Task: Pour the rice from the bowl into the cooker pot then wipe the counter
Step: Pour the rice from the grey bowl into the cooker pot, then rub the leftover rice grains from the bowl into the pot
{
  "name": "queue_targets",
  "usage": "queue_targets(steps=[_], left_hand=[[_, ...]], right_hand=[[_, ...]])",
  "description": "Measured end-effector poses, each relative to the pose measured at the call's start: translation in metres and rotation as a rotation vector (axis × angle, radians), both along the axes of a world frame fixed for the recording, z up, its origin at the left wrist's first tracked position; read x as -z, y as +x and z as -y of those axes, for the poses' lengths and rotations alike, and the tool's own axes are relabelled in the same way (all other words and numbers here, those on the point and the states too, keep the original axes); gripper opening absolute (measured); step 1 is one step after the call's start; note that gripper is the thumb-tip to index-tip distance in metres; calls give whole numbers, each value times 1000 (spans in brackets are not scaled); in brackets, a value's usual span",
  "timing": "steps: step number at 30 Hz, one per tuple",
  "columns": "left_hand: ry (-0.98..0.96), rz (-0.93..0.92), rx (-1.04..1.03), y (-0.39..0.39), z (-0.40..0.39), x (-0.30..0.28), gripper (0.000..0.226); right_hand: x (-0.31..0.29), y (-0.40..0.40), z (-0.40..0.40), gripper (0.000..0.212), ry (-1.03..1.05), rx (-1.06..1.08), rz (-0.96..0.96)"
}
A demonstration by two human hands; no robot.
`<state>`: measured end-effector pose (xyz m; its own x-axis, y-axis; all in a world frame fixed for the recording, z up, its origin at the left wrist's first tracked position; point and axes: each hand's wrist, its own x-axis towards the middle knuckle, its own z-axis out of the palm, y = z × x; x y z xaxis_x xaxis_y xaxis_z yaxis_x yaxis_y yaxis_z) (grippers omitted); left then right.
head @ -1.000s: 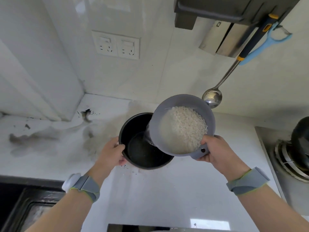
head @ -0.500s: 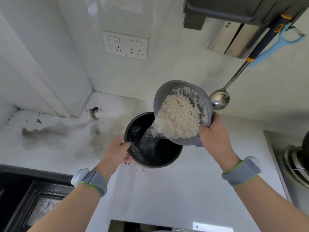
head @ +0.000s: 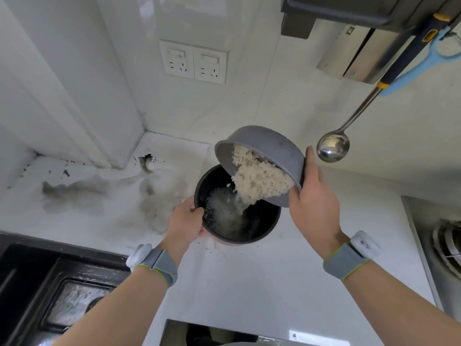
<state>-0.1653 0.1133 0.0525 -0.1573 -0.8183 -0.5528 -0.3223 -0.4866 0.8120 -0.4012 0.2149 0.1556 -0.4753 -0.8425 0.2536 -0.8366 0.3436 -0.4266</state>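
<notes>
A grey bowl [head: 269, 148] is tipped steeply over the black cooker pot [head: 264, 226], its mouth facing down and left. My right hand [head: 314, 198] grips the bowl's right side. A clump of white rice [head: 259, 181] slides out of the bowl, and wet rice and water lie in the pot's bottom. My left hand [head: 184, 221] holds the pot's left rim, thumb over the edge. The pot stands on the white counter [head: 249, 278]. Dark smears and specks [head: 72, 193] stain the counter at the left, toward the corner.
A black sink [head: 50, 290] lies at the lower left. A gas hob [head: 446, 243] sits at the right edge. A steel ladle [head: 333, 148] and blue peeler [head: 424, 63] hang from a rack just right of the bowl. Wall sockets [head: 194, 61] are behind.
My right hand has tipped the bowl much further, from near level to steeply inverted. Rice now falls into the pot, which held only water before. My left hand stays on the rim.
</notes>
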Motion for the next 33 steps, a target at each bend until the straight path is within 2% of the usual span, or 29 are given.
queue_targets(steps=[5, 10, 13, 18, 22, 25, 29, 31, 33], left_hand=[[-87, 97, 22, -2, -2, 4, 48], [-69, 95, 0, -2, 1, 10, 47], [-56, 84, -3, -3, 4, 15, 45], [-36, 60, -21, -3, 5, 22, 45], [-32, 41, -33, -1, 6, 27, 47], [-29, 31, -39, -2, 7, 31, 62], [-40, 56, -39, -3, 8, 32, 63], [-31, 56, -45, -5, 8, 32, 62], [-8, 34, -62, -4, 9, 34, 63]], right_hand=[[-7, 0, 0, 83, -45, -58, -132], [-13, 3, 1, 77, -150, -79, -210], [-9, 6, 4, 83, -188, -57, -259], [15, 11, 0, 91, -118, -121, -273], [48, 11, -10, 94, -36, -268, -368], [68, 7, -21, 88, -13, -321, -357], [78, 2, -23, 77, -46, -330, -346], [74, 4, -20, 69, -29, -332, -272], [69, 10, -15, 75, 20, -331, -187]])
